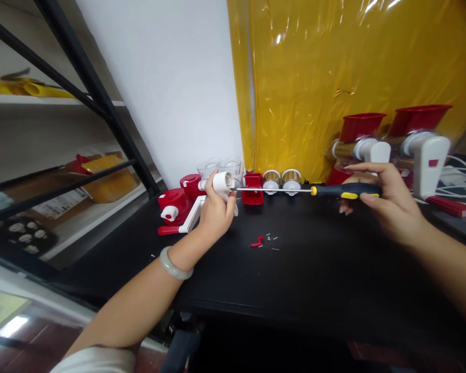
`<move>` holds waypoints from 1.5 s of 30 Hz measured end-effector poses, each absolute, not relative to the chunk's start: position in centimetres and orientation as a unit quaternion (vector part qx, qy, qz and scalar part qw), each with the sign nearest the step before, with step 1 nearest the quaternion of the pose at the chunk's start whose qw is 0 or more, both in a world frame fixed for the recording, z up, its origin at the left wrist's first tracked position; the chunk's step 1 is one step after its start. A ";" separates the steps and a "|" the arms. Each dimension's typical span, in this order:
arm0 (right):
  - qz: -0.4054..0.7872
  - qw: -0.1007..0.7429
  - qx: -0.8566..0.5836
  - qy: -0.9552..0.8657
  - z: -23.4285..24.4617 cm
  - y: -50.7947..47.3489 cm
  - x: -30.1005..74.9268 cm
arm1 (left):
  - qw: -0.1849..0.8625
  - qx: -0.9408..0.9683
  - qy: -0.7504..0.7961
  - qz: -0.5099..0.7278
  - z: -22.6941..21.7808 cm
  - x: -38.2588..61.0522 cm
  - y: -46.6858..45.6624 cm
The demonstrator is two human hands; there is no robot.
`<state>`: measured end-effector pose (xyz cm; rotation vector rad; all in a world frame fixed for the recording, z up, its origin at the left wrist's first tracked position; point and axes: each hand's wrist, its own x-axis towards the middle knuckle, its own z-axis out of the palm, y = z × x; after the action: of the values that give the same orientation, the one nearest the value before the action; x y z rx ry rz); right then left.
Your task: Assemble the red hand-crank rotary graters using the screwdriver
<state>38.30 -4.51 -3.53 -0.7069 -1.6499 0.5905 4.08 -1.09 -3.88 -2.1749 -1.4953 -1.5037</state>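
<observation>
My left hand (216,210) grips a white plastic grater body part (222,182) with a round, tube-like opening facing right. My right hand (388,199) is closed around the dark, yellow-marked handle of a screwdriver (272,190). Its long metal shaft points left, and the tip meets the white part near my left fingers; whether it sits on a screw is hidden. On the black table below lie a small red plastic piece (258,242) and several small screws (275,249).
Behind my hands stand red grater parts (174,204), a white crank with red handle (192,216), a red hopper (252,189) and two drum blades (291,181). Two assembled rotary graters (427,150) stand at right beside white cables (462,178). A metal-framed shelf (101,103) rises at left.
</observation>
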 end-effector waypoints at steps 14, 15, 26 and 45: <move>0.291 0.599 -0.346 -0.661 -3.0 -4.7 37.8 | 0.047 -0.725 -0.518 -0.452 -3.7 4.2 -1.3; 0.296 0.603 -0.350 -0.653 -2.9 -4.7 37.7 | 0.048 -0.726 -0.518 -0.451 -3.7 4.2 -1.3; 0.299 0.594 -0.379 -0.643 -2.8 -4.8 37.7 | 0.042 -0.733 -0.512 -0.447 -3.8 4.2 -1.2; 0.336 0.638 -0.316 -0.617 -3.1 -4.3 38.1 | 0.064 -0.755 -0.545 -0.360 -3.5 4.4 -1.6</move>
<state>38.06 -4.27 -3.08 -0.7212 -1.4077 0.7662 4.38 -1.60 -3.51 -2.2786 -1.6442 -1.0872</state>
